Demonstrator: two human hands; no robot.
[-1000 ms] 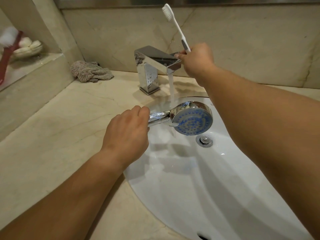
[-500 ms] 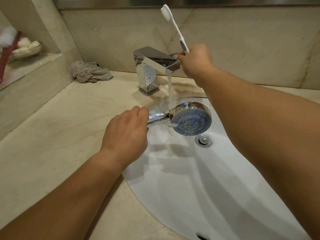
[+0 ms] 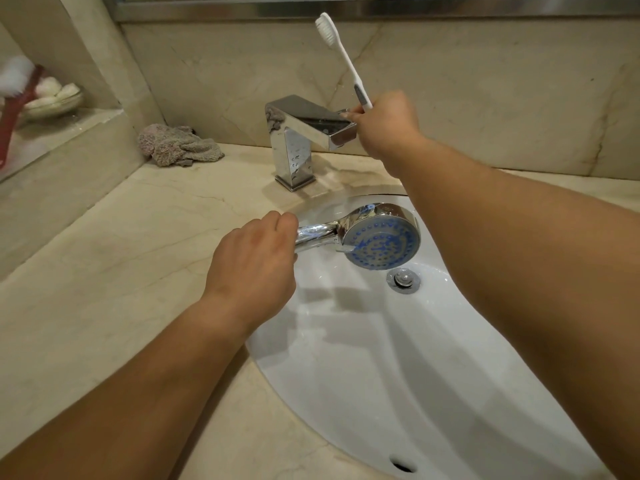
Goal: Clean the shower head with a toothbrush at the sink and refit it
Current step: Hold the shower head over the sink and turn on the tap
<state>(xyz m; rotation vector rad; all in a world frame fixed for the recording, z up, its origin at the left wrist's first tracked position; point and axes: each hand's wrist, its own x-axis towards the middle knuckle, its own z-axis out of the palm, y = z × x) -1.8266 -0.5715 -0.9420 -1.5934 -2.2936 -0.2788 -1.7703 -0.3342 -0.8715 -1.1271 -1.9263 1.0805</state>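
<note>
Chrome shower head [image 3: 377,233] handle hidden in left grip [image 3: 254,263], right grip [image 3: 388,124] clutching toothbrush [image 3: 341,55], fingers unseen

left hand [image 3: 254,259]: fingers curled, knuckles up, forearm low | right hand [image 3: 388,124]: fisted, arm extended forward

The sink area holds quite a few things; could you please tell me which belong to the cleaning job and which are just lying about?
In use:
shower head, gripped by the left hand
toothbrush, held by the right hand
faucet
sink

Lying about:
crumpled cloth on the counter
glass dish on the ledge
red-handled brush
</note>
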